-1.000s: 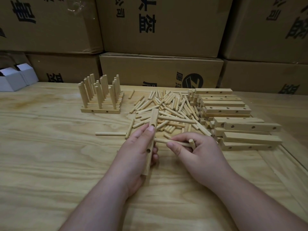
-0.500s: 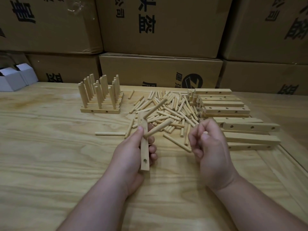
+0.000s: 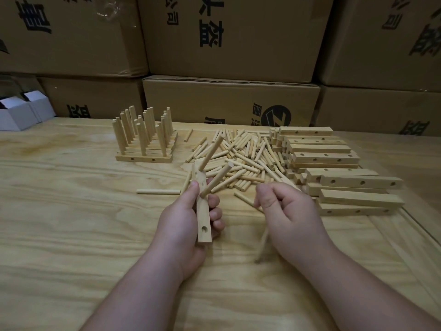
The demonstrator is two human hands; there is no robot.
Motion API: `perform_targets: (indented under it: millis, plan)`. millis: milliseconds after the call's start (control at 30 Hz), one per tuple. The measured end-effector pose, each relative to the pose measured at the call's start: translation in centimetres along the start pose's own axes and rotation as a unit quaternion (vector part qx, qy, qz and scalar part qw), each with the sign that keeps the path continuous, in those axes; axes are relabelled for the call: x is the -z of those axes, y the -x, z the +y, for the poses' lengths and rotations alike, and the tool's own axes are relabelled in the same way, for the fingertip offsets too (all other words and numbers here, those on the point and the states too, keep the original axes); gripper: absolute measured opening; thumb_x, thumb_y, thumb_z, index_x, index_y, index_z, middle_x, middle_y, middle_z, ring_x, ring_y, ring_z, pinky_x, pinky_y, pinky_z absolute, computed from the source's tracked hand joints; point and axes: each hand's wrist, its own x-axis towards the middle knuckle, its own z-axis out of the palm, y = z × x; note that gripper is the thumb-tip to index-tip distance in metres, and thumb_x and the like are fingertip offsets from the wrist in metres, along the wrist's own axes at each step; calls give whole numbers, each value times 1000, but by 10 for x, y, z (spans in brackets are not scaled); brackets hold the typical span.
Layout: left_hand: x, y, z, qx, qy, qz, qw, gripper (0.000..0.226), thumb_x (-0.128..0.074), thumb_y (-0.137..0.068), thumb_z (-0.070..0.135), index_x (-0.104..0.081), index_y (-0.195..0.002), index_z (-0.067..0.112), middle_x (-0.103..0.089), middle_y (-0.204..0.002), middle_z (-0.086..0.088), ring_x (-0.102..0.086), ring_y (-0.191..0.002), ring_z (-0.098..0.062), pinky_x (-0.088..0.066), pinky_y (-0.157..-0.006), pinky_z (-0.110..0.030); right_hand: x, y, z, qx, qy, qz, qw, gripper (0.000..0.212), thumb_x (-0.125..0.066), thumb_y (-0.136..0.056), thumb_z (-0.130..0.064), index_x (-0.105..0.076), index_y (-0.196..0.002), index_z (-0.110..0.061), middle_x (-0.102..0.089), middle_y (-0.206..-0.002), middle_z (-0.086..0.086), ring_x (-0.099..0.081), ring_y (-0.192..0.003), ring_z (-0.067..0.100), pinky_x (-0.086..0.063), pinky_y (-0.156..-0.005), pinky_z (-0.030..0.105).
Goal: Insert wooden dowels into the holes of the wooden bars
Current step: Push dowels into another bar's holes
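Note:
My left hand (image 3: 183,218) grips a wooden bar (image 3: 203,216) held nearly upright above the table. Two dowels stick out of the bar's upper holes, a far one (image 3: 213,151) and a near one (image 3: 218,179), both slanting up to the right. The bar's lowest hole (image 3: 204,228) is open. My right hand (image 3: 292,218) is closed to the right of the bar, apart from it. A motion-blurred dowel (image 3: 262,244) hangs down from its fist. Loose dowels (image 3: 248,154) lie in a pile behind the hands.
Drilled bars without dowels (image 3: 334,158) are stacked at the right. Finished bars with upright dowels (image 3: 145,139) stand at the back left. One stray dowel (image 3: 157,192) lies left of the held bar. Cardboard boxes (image 3: 229,101) wall the table's far edge, with small white boxes (image 3: 16,113) at the far left.
The bar went from lying tilted to nearly upright and now carries two dowels. My right hand left the bar, lifted, then dropped lower with a dowel swinging under it.

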Motion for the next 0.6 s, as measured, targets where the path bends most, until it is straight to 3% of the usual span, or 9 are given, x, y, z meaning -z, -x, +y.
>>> perform_targets:
  millis: [100,200,300,367,433,500,600]
  plan:
    - [0,0,0,0,4,-3,1000,45,-43,-106,36,-60,-135,6,-46,-66,-1,-38,-50,-13,-36,-43,-24,4,3,-2,35,-45,27,998,43,-42,-90,-37,-36,-54,-13,-33,-51,-7,-33,-50,6,-27,-48,29]
    - [0,0,-1,2,7,-4,1000,45,-44,-105,37,-60,-135,6,-46,-66,-1,-38,-49,-12,-36,-42,-23,5,2,1,-20,2,17,1000,42,-47,-85,-42,-41,-58,-10,-36,-48,-7,-34,-46,5,-29,-45,29]
    - [-1,-1,-2,-2,13,0,1000,47,-44,-106,36,-58,-137,5,-45,-65,-1,-38,-47,-12,-36,-41,-23,3,2,1,-64,46,-132,988,32,-60,-79,-56,-56,-74,-24,-51,-59,-12,-45,-53,3,-44,-53,30]
    - [0,-2,-2,-3,18,1,1000,47,-43,-106,36,-57,-138,5,-44,-65,-1,-38,-47,-12,-36,-41,-23,3,4,-1,-28,86,-254,963,39,-64,-69,-67,-60,-80,-30,-54,-78,-14,-54,-71,4,-50,-67,33]
    - [0,-3,-2,-4,22,2,1000,47,-43,-105,36,-57,-139,6,-44,-65,-1,-37,-48,-12,-35,-42,-23,2,5,-3,20,152,-328,932,48,-66,-61,-74,-58,-86,-34,-50,-90,-17,-52,-87,1,-47,-78,26]
    - [1,-3,-2,-4,22,3,1000,47,-44,-105,36,-57,-138,7,-44,-65,-1,-38,-48,-12,-35,-42,-23,0,6,-4,45,194,-341,919,42,-65,-63,-72,-57,-84,-35,-47,-93,-19,-48,-92,-2,-42,-81,22]
    - [2,-4,-2,-4,28,3,1000,46,-43,-105,37,-57,-138,7,-45,-65,0,-38,-48,-12,-35,-42,-23,0,7,-2,26,162,-322,932,28,-65,-76,-59,-61,-78,-31,-49,-93,-17,-52,-88,0,-47,-80,28]
